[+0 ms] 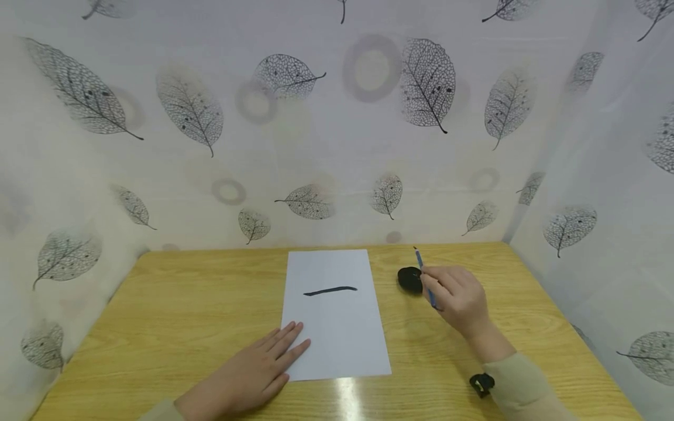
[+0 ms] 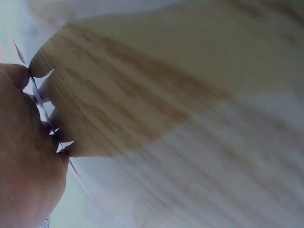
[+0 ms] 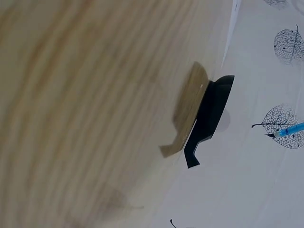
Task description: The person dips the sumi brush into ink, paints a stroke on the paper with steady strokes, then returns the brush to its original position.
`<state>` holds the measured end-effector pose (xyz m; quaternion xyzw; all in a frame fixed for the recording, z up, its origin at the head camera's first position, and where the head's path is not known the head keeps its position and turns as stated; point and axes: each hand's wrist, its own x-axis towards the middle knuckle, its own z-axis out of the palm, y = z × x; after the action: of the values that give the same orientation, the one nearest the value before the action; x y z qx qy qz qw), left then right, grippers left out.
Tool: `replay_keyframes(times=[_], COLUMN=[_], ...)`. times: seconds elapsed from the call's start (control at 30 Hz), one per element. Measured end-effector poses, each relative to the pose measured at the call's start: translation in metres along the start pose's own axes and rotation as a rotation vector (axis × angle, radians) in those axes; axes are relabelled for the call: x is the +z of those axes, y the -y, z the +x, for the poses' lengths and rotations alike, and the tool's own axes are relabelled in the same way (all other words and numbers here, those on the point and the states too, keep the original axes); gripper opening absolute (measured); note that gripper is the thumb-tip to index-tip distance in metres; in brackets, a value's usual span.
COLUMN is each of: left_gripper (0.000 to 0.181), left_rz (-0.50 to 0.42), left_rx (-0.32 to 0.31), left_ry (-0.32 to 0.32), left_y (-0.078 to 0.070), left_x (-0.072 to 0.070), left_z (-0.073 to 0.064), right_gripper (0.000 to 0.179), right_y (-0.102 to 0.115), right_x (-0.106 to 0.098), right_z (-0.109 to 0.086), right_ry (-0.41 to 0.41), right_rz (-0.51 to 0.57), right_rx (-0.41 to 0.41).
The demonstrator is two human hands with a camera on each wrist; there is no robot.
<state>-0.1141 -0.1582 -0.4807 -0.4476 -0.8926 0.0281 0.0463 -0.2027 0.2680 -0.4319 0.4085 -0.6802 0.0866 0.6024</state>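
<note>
A white sheet of paper [image 1: 337,339] lies on the table with one black brush stroke [image 1: 330,290] across its upper half. My left hand [image 1: 253,368] rests flat with straight fingers, the fingertips on the paper's lower left edge; the left wrist view shows the hand [image 2: 28,142] from the side. To the right of the sheet, my right hand [image 1: 458,298] pinches a slim blue writing brush [image 1: 419,257], its dark tip pointing away from me. Beside those fingers sits a small black dish [image 1: 408,279], partly hidden by the hand. In the right wrist view, the dish [image 3: 211,111] shows a short protruding end, and the brush tip [image 3: 271,136] is off the table.
The wood-grain table [image 1: 200,304] reaches back to a pale leaf-printed cloth [image 1: 326,146], which also hangs at both sides. A black wrist strap piece [image 1: 481,385] is by my right sleeve.
</note>
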Motion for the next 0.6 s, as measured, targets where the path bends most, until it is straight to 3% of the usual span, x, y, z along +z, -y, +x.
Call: replay_keyframes(times=[0.3,0.6], left_gripper=[0.058,0.058], left_rz=[-0.010,-0.015], left_rx=[-0.002,-0.009], left_ry=[0.022,0.017], left_y=[0.001,0.000], left_x=[-0.002,-0.002], left_z=[0.000,0.001], right_gripper=[0.029,0.031], right_y=[-0.002,-0.008], right_x=[-0.007,-0.014], right_z=[0.007,0.001], right_ry=[0.066,0.131], right_rz=[0.010,-0.013], right_rx=[-0.140,-0.246])
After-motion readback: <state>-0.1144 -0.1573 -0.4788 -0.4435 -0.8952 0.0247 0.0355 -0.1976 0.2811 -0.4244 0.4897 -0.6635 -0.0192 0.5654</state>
